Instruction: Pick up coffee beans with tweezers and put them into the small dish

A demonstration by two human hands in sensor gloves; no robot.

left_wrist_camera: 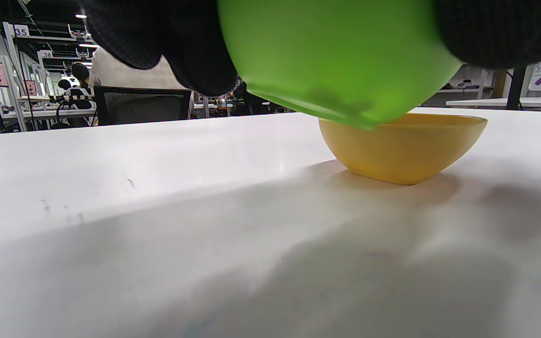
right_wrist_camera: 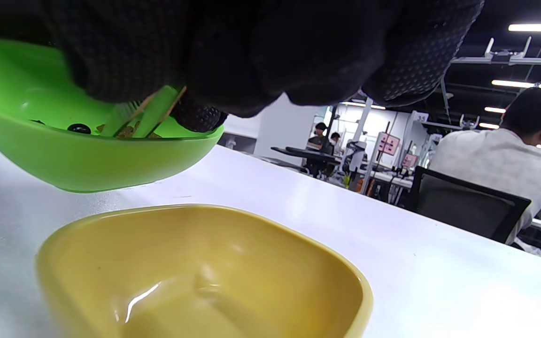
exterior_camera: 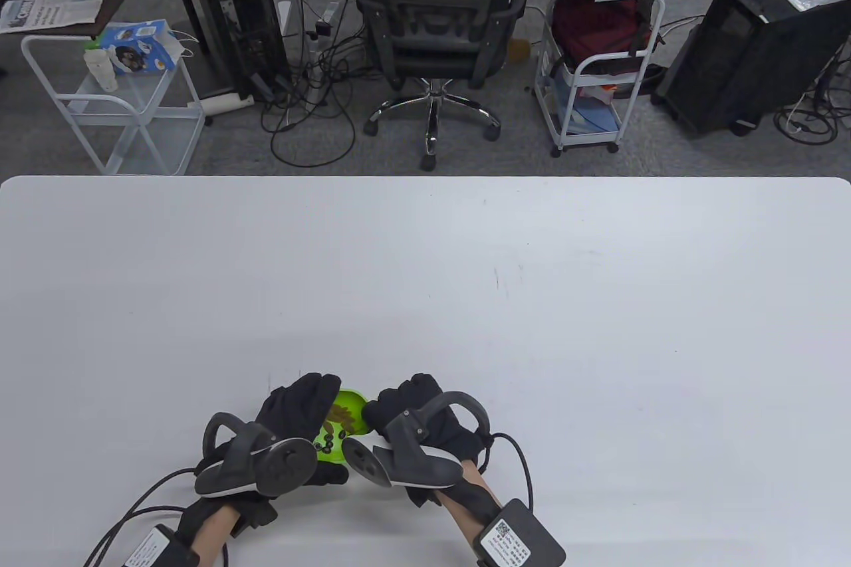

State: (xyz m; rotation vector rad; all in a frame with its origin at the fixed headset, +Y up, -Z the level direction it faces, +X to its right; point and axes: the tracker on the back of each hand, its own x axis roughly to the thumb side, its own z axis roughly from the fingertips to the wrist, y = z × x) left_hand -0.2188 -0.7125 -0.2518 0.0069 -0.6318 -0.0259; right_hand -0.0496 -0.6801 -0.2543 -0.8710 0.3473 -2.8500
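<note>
My left hand (exterior_camera: pixel 302 407) grips a green bowl (exterior_camera: pixel 346 421) and holds it tilted just above the table; its underside fills the top of the left wrist view (left_wrist_camera: pixel 336 56). The bowl holds brown and dark coffee beans (exterior_camera: pixel 336 429). My right hand (exterior_camera: pixel 399 404) pinches green tweezers (right_wrist_camera: pixel 143 115), whose tips reach into the green bowl (right_wrist_camera: pixel 87 155) among the beans (right_wrist_camera: pixel 79 127). A yellow small dish (right_wrist_camera: pixel 204 272) stands empty on the table under my right hand, next to the green bowl (left_wrist_camera: pixel 402 145). The table view hides the dish.
The white table (exterior_camera: pixel 465 274) stretches far beyond my hands. Behind its far edge stand an office chair (exterior_camera: pixel 439 15), two wire carts (exterior_camera: pixel 120 108) and a computer tower (exterior_camera: pixel 758 42). Glove cables (exterior_camera: pixel 512 454) trail toward the near edge.
</note>
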